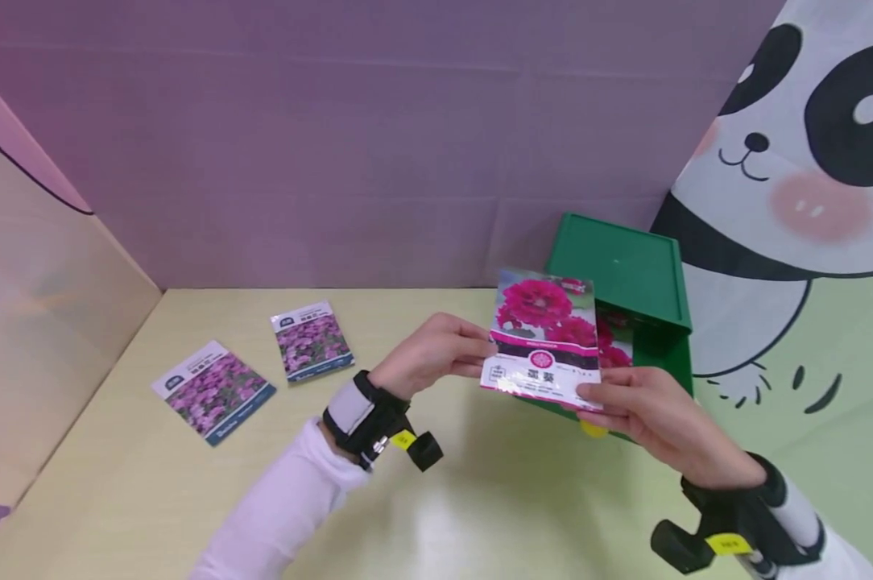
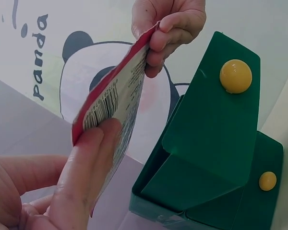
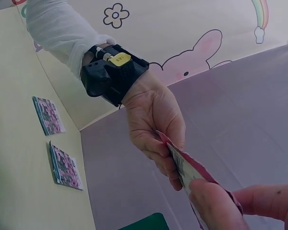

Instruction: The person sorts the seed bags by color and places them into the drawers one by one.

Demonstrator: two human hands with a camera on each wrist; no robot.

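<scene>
Both hands hold one seed packet (image 1: 545,338) with magenta flowers above the table, just in front of a green box (image 1: 628,278). My left hand (image 1: 436,350) pinches its left edge; my right hand (image 1: 639,407) pinches its lower right corner. In the left wrist view the packet (image 2: 117,103) is seen edge-on, with a barcode on its back, between my left fingers (image 2: 89,167) and the right hand (image 2: 170,26). The box (image 2: 216,143) has an open flap with a yellow stud (image 2: 235,75). The right wrist view shows the left hand (image 3: 156,127) gripping the packet (image 3: 189,170).
Two more seed packets with purple flowers lie flat on the pale table at the left (image 1: 215,389) (image 1: 312,339). A purple wall stands behind, a panda-printed panel (image 1: 806,161) at the right, and a pink panel at the left.
</scene>
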